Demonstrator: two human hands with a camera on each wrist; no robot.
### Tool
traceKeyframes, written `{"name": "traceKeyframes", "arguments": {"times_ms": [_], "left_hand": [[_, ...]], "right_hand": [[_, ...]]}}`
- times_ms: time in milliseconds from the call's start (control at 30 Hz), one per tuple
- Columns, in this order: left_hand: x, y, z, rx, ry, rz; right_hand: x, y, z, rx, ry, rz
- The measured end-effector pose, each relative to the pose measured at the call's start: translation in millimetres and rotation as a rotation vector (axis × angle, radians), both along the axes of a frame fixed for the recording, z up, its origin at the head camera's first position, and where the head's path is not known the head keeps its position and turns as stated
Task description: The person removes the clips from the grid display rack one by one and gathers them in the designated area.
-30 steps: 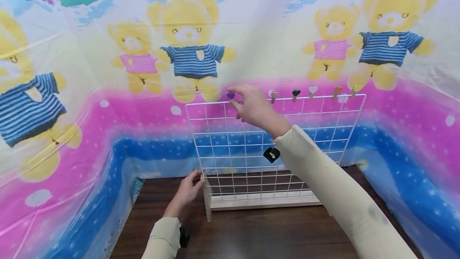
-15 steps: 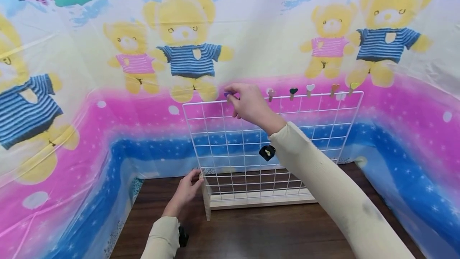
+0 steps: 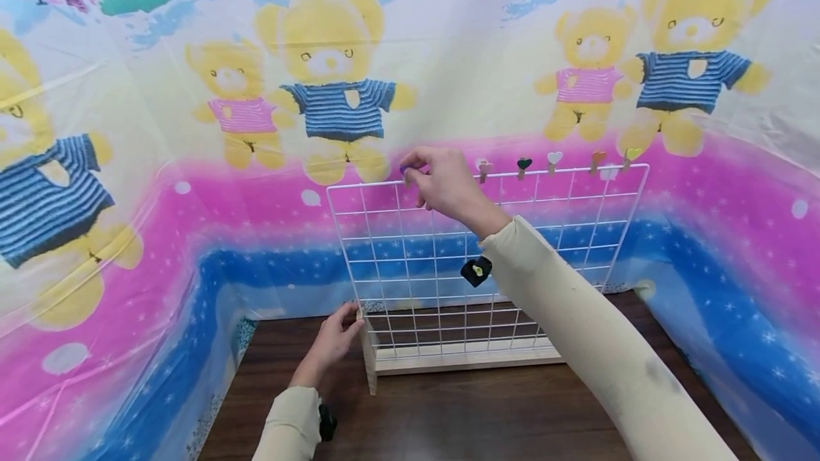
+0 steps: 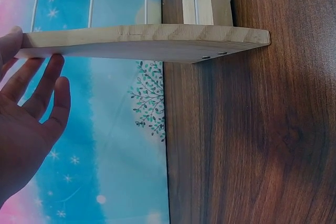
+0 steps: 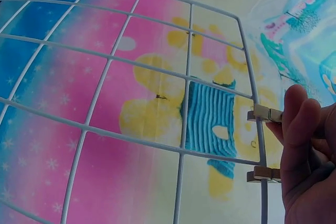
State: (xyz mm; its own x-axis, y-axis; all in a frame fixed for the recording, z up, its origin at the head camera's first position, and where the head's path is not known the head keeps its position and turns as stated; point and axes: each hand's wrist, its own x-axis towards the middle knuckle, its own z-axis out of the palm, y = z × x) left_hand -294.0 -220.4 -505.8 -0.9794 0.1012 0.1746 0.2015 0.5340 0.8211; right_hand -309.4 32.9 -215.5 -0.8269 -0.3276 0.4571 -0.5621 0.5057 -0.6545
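My right hand [image 3: 448,185] pinches a small wooden clothespin [image 5: 266,113] with a purple heart [image 3: 404,168] on it. In the right wrist view its jaws straddle the top wire of a white wire grid [image 3: 435,260]. A second clothespin [image 5: 263,174] sits on the same wire beside it; in the head view the hand hides it. Low at the left, my left hand [image 3: 332,338] holds the upper end of the stand's wooden side piece [image 4: 152,38], thumb on one face and fingers on the other.
Farther right along the top wire stand several heart clothespins, among them a dark green one [image 3: 524,163] and a yellow one [image 3: 632,155]. The stand's wooden base [image 3: 468,361] rests on a dark brown table [image 3: 474,418]. A bear-print cloth [image 3: 461,77] hangs behind.
The right thumb and fingertips have come together on the purple heart clothespin, covering more of the heart. The left hand stays on the side piece.
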Motion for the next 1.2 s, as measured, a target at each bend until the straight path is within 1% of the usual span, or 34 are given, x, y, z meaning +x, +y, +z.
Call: {"name": "traceKeyframes", "arguments": {"times_ms": [133, 267, 433, 533, 700, 900, 1200], "left_hand": [[0.2, 0.0, 0.2, 0.000, -0.001, 0.004], [0.1, 0.2, -0.5, 0.000, -0.002, 0.000], [-0.4, 0.1, -2.1, -0.004, 0.001, -0.003], [-0.4, -0.4, -2.5, -0.013, 0.010, -0.006], [-0.6, -0.8, -0.8, 0.000, 0.005, -0.010], [-0.8, -0.7, 0.3, 0.009, 0.004, -0.011], [-0.2, -1.5, -0.9, 0.007, -0.007, -0.006]], "right_hand": [[1.2, -0.4, 0.2, -0.050, 0.012, 0.005], [3.1, 1.2, -1.0, -0.072, 0.016, 0.018], [10.0, 4.9, -4.2, -0.077, -0.013, 0.052], [15.3, 7.0, -8.5, -0.062, -0.040, 0.069], [22.8, 11.2, -19.6, -0.039, -0.062, 0.093], [29.0, 15.5, -34.9, -0.028, -0.047, 0.127], [37.4, 24.0, -63.6, -0.016, -0.069, 0.188]]}}
